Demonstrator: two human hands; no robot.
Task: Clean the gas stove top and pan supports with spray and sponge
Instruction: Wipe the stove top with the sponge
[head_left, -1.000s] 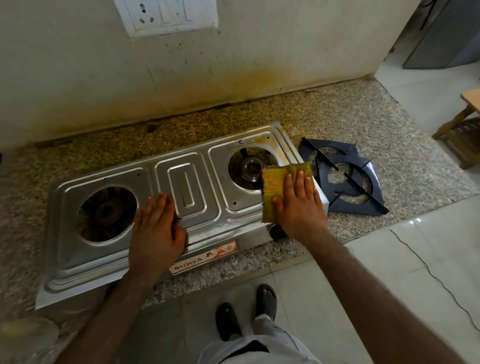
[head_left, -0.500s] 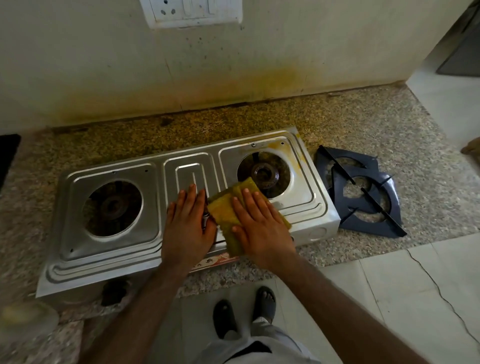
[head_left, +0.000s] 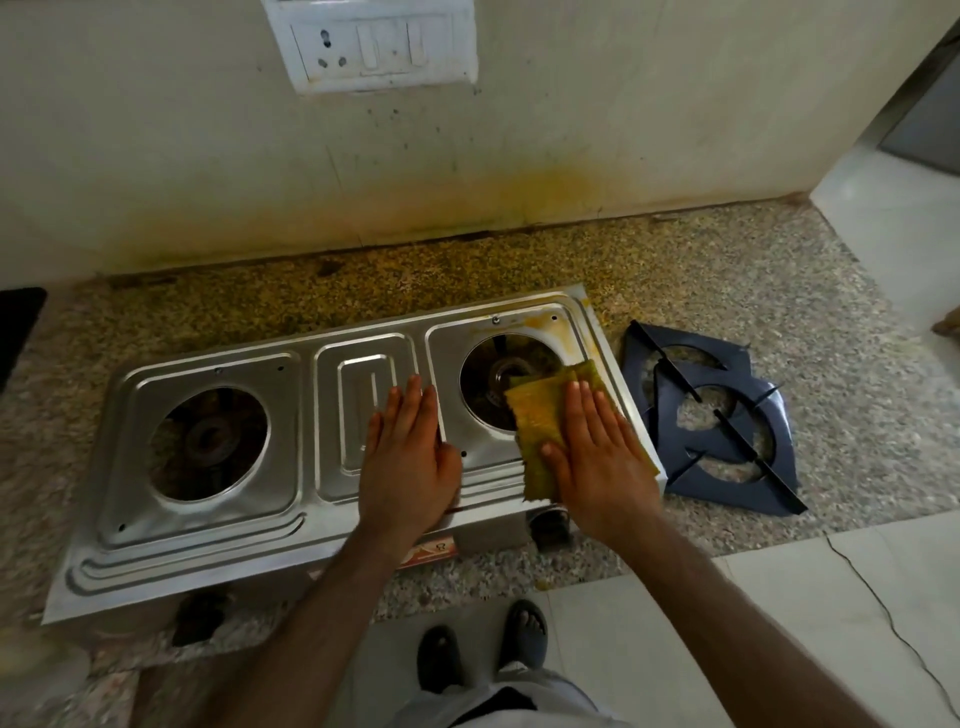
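A steel two-burner gas stove (head_left: 223, 525) lies on the granite counter with both burner openings bare. My right hand (head_left: 597, 457) presses flat, fingers straight, on a yellow-green sponge cloth (head_left: 535, 415) at the stove's right front, next to the right burner (head_left: 506, 382). Flat on the steel between the centre panel and the right burner rests my left hand (head_left: 408, 452), its fingers straight. Two dark blue pan supports (head_left: 727, 441) lie stacked on the counter just right of the stove. Yellow stains remain around the right burner's far corner.
The speckled granite counter (head_left: 779, 291) runs back to a stained wall with a white switch plate (head_left: 374, 44). A black knob (head_left: 200, 618) shows under the stove's front left. A dark object (head_left: 18, 327) sits at the left edge. My sandalled feet stand on white floor tiles below.
My right hand has slid the sponge cloth from the stove's front centre back to the right, beside the right burner. My left hand has stayed flat near the centre panel.
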